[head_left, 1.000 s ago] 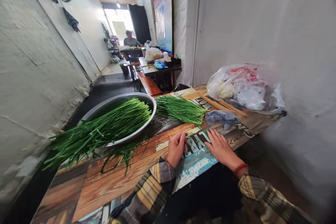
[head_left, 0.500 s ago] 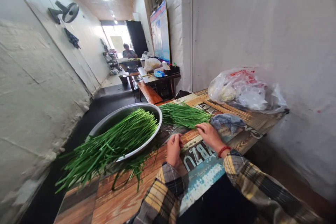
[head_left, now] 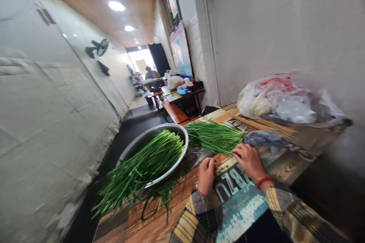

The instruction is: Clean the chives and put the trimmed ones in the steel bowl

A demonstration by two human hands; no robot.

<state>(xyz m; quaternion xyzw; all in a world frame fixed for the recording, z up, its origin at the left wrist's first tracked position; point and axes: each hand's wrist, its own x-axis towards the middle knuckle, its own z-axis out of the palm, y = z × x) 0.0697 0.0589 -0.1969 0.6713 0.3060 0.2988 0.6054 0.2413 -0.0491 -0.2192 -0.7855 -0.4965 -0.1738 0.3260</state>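
Long garlic chives (head_left: 215, 136) lie in a flat bunch on the table, pale ends to the right. My right hand (head_left: 249, 159) is at the near edge of this bunch, thumb and fingertips pinched at the chive ends. To its left, my left hand (head_left: 207, 174) is held closed over the boards, fingers curled; whatever it may hold is hidden. A metal basin (head_left: 182, 155), tilted in view, stands on my left with a thick heap of chives (head_left: 148, 159) whose leaves hang over its rim. Loose chive leaves (head_left: 162, 199) lie beside the basin.
Past my right hand are a crumpled grey-blue cloth (head_left: 265, 138) and thin wooden skewers (head_left: 265, 125). A plastic bag (head_left: 285, 100) sits against the wall at the table's far right. Farther back stand another table (head_left: 188, 95), a bench (head_left: 175, 112) and a seated person (head_left: 151, 73).
The camera view has shifted, so everything appears farther right and lower. My hands keep nearly the same poses beside the bunch; the chives and basin stay in place.
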